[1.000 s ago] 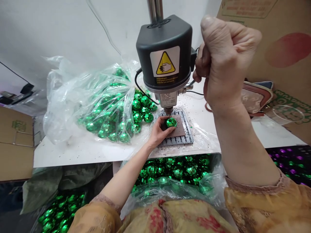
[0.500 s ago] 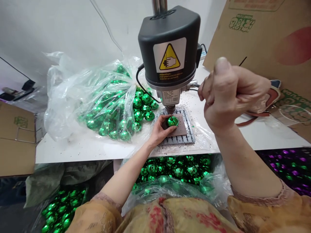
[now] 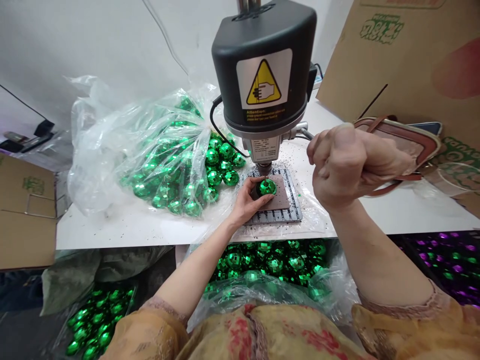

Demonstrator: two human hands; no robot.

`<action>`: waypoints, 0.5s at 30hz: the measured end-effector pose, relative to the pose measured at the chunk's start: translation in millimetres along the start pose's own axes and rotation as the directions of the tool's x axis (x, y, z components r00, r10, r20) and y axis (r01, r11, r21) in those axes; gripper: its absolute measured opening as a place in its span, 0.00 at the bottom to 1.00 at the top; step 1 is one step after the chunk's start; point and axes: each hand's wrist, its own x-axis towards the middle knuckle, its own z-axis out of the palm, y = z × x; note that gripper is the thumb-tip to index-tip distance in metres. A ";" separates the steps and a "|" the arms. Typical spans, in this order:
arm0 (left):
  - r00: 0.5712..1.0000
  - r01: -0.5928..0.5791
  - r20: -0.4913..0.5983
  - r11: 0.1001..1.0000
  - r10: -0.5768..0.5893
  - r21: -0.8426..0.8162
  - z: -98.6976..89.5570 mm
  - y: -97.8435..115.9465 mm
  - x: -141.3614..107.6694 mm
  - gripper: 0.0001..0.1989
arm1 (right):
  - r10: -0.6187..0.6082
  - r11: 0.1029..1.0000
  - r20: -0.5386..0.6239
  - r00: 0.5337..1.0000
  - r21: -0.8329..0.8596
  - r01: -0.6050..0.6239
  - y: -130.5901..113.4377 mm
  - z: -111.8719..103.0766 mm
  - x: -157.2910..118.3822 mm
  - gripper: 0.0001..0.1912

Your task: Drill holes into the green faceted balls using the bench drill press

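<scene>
A bench drill press [image 3: 264,75] with a yellow warning label stands in front of me. Under its chuck, a shiny green faceted ball [image 3: 267,187] sits at a brown board [image 3: 279,199] on the slotted metal base [image 3: 294,212]. My left hand [image 3: 247,200] grips that ball from the left between thumb and fingers, and the drill bit comes down to its top. Closed in a fist, my right hand [image 3: 343,162] is raised at the end of the drill press lever [image 3: 307,133]; most of the lever is hidden behind the fingers.
A clear plastic bag [image 3: 146,150] of green balls lies left of the drill. More green balls [image 3: 275,262] fill a plastic-lined container below the table edge. On the right are a brown-trimmed bag [image 3: 427,145] and a cardboard box [image 3: 405,75]. Dark shavings dot the white table [image 3: 112,232].
My right hand has come down slightly with the lever, uncovering more of the brown-trimmed bag. My left hand and the ball keep their place. The view has shifted slightly.
</scene>
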 end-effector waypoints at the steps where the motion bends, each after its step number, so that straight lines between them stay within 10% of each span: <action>1: 1.000 -0.003 0.001 1.000 0.003 -0.005 -0.1 -0.3 -0.1 0.28 | -0.024 1.000 0.012 1.000 0.016 0.023 2.8 -0.4 -1.8 0.32; 15: 1.000 0.003 -0.013 1.000 -0.003 0.027 -0.4 3.4 -1.5 0.28 | -0.172 0.985 0.126 0.977 0.001 0.173 19.5 -9.1 -19.6 0.30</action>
